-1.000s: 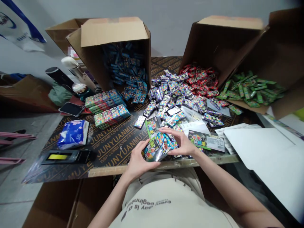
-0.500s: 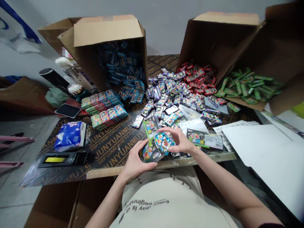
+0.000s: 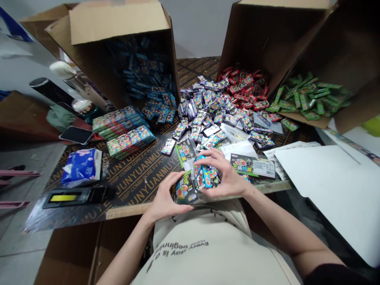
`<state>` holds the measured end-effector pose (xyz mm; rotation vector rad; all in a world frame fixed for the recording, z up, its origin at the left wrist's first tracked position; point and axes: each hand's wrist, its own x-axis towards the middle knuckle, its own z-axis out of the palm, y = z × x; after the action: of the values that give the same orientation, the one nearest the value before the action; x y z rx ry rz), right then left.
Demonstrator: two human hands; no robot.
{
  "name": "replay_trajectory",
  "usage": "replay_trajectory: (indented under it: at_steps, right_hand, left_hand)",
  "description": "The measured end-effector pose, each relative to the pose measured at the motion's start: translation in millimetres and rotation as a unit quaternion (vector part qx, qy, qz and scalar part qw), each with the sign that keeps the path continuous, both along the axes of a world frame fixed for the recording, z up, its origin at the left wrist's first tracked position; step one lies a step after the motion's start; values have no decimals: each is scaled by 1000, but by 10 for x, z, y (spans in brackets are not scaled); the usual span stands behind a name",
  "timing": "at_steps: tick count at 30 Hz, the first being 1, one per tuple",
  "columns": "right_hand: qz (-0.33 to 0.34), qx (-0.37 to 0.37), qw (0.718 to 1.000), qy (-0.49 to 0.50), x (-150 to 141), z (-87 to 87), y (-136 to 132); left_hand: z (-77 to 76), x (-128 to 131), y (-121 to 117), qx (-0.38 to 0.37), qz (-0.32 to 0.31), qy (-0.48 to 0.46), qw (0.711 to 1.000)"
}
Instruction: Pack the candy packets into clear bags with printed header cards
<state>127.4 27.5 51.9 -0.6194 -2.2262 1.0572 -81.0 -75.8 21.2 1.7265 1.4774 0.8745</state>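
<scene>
My left hand [image 3: 164,198] is closed on a printed plastic pouch [image 3: 183,191] at the table's near edge. My right hand [image 3: 223,174] is curled round a handful of small blue candy packets [image 3: 204,176] at the pouch's mouth. Just behind my hands lie more flat pouches [image 3: 183,152] and a labelled pouch [image 3: 252,165]. A heap of purple candy packets [image 3: 208,111] spreads across the middle of the table.
Tipped cardboard boxes hold blue packets [image 3: 145,79], red packets [image 3: 243,89] and green packets [image 3: 308,99]. Stacked display boxes [image 3: 124,132], a tissue pack [image 3: 80,166], a black device [image 3: 75,196], a phone [image 3: 76,135] and bottles [image 3: 74,79] sit left. White sheets [image 3: 323,174] lie right.
The view has tilted down and drawn closer to the table. My right hand has closed lower over the blue packets against the pouch; my left hand keeps hold of the pouch.
</scene>
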Motion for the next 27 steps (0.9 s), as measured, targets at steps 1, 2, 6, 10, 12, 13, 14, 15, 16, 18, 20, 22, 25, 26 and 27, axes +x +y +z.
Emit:
replay_trajectory:
  at_steps: [1,2,6,10,12,13,14,15,16,18,20,22,25,26,27]
  right_hand:
    - [-3,16,1000,-11,16,32,-13]
    - [-3,27,999,-18,32,49,-21]
    - [-3,37,999,-24,76,-7,-13]
    - [-8,41,999,-27,82,-87,-9]
    - [2,37,999,-26,78,-99,-16]
    - [11,32,999,-27,75,-105,-19]
    - [18,27,999,-27,73,-112,-21]
    - [24,23,999,-25,71,-123,-22]
    - [29,18,999,-22,71,-139,-21]
    - [43,8,999,-18,74,-175,-16]
    - [60,5,998,-28,83,-201,-14]
    - [58,19,997,-54,94,-204,-25]
    - [-4,77,994,-80,99,-180,-73]
    - [-21,103,991,-84,97,-171,-91]
    - [-28,128,987,-88,95,-164,-106]
  left_hand:
    - [-1,7,-4,1,3,-1,1000]
    - [-1,12,-7,2,7,-4,1000]
    - [2,10,4,9,32,2,999]
    - [34,-23,33,11,30,19,999]
    - [54,-33,42,11,25,25,999]
    - [62,-32,43,12,23,27,999]
    - [67,-28,41,13,21,27,999]
    - [67,-20,38,14,19,26,999]
    - [64,-10,33,13,15,24,1000]
    - [48,10,21,12,8,19,1000]
    - [28,23,12,9,4,19,1000]
    - [16,23,15,8,15,21,1000]
    - [22,15,43,6,54,32,998]
    - [27,15,57,6,67,38,997]
    - [30,17,71,7,75,44,996]
